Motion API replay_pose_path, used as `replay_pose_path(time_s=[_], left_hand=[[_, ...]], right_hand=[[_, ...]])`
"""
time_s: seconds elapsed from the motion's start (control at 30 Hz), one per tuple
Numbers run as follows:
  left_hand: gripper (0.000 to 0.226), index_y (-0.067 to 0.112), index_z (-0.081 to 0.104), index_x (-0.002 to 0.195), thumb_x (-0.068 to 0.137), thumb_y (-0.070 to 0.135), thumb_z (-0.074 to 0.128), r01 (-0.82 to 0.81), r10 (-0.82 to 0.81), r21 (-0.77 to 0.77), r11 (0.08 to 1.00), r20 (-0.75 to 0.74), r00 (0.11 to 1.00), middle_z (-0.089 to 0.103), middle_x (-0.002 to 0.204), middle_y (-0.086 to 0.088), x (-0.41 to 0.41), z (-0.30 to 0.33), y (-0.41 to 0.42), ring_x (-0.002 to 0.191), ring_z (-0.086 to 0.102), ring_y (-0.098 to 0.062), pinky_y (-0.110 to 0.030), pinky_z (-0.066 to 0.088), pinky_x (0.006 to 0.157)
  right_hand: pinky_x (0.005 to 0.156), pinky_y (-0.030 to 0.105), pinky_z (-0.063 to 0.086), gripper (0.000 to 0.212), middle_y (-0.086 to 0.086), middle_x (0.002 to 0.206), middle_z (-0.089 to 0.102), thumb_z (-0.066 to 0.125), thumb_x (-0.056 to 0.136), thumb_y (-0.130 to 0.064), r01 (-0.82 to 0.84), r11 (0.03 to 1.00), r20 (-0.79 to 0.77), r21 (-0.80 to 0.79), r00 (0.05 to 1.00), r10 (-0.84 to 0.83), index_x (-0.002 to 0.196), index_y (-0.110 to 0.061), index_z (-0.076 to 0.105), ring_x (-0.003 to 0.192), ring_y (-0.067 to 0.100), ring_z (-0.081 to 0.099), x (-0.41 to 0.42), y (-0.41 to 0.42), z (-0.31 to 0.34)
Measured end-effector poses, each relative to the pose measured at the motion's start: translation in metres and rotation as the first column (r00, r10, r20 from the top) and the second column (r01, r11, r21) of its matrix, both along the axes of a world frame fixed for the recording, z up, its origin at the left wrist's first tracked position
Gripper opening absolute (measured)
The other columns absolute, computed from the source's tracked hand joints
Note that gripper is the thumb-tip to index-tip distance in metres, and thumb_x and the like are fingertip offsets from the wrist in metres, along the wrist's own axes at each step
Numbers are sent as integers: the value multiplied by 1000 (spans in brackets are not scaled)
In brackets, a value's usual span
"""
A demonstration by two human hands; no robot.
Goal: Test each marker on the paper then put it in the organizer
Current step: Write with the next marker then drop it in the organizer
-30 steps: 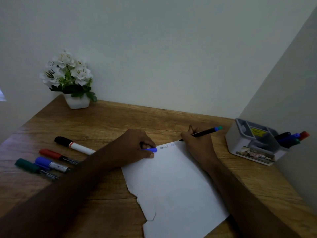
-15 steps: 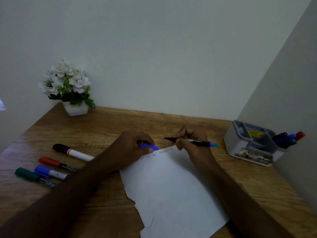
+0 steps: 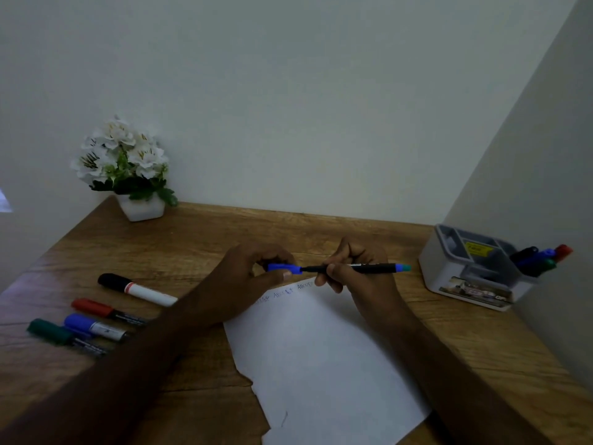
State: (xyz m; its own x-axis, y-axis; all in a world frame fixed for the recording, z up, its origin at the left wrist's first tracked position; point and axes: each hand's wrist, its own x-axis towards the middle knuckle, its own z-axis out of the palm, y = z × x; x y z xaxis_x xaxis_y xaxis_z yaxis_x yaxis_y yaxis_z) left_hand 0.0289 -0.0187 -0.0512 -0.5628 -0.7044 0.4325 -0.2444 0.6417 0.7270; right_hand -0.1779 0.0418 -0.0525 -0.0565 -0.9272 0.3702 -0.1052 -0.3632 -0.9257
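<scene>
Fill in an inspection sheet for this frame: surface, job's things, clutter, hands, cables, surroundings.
Surface: wooden desk, a sheet of paper on it with a torn near-left edge and faint writing along its far edge.
Job's things: thin pen held level above the paper; blue cap at its tip; four markers lying to the left; organizer to the right with several markers in it.
Clutter: white flowers in a pot at the far left.
Hands: left hand pinches the cap; right hand grips the pen.
Cables: nothing seen.
Surroundings: plain walls meeting in a corner.
</scene>
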Motion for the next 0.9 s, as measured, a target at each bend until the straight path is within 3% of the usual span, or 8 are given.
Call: replay_pose_path(time_s=[0.13, 0.27, 0.33, 0.47, 0.57, 0.7, 0.9], left_hand=[[13, 15, 74, 98, 87, 12, 68, 39, -39, 11, 999, -16, 999, 72, 92, 6, -2, 0, 0, 86, 64, -5, -8, 45, 68], [12, 11, 75, 96, 85, 10, 69, 109, -108, 21, 994, -51, 993, 73, 83, 2, -4, 3, 5, 76, 66, -13, -20, 51, 66], [11, 11, 75, 95, 85, 8, 69, 129, -126, 46, 991, -57, 990, 71, 76, 4, -6, 2, 8, 68, 64, -12, -18, 49, 62], [11, 15, 76, 91, 84, 8, 71, 125, -114, 106, 986, -107, 988, 71, 74, 0, -7, -2, 7, 63, 63, -13, -23, 49, 60], [10, 15, 76, 87, 82, 7, 72, 106, -86, 128, 986, -147, 985, 70, 71, -3, -8, -1, 7, 61, 63, -15, -24, 49, 57], [9, 11, 77, 86, 80, 5, 74, 84, -70, 97, 992, -145, 987, 71, 70, 0, -7, 2, 10, 59, 64, -14, -20, 50, 54], [14, 10, 76, 85, 73, 2, 80, 42, -29, 81, 996, -160, 987, 74, 73, -2, -5, 8, 7, 63, 69, -14, -20, 53, 58]], right_hand=[[59, 24, 49, 13, 26, 71, 70, 62, 86, 10, -52, 998, 22, 45, 998, 51, 80, 5, 53, 53, 20, 59, 0, 2, 2], [56, 23, 45, 17, 10, 66, 70, 76, 83, -6, -44, 997, -93, 64, 994, 50, 74, -1, 63, 56, 13, 58, 1, 4, 4], [61, 21, 46, 15, 3, 65, 66, 79, 79, -13, -38, 997, -142, 68, 989, 48, 70, -10, 68, 61, 10, 61, 1, 3, 4], [65, 25, 47, 14, 1, 64, 65, 80, 75, -23, -50, 993, -119, 107, 991, 63, 65, -23, 70, 63, 11, 60, 2, 3, 7], [56, 18, 42, 20, 0, 59, 62, 80, 79, -16, -77, 990, -66, 119, 994, 85, 64, -21, 68, 56, 8, 55, 5, 1, 6], [51, 18, 39, 21, 5, 58, 62, 76, 84, -9, -133, 983, -40, 128, 989, 139, 69, -16, 64, 52, 8, 53, 5, -2, 2], [54, 30, 43, 15, 9, 70, 69, 80, 77, -4, -175, 981, 49, 81, 984, 172, 78, -17, 71, 57, 17, 57, 5, -1, 0]])
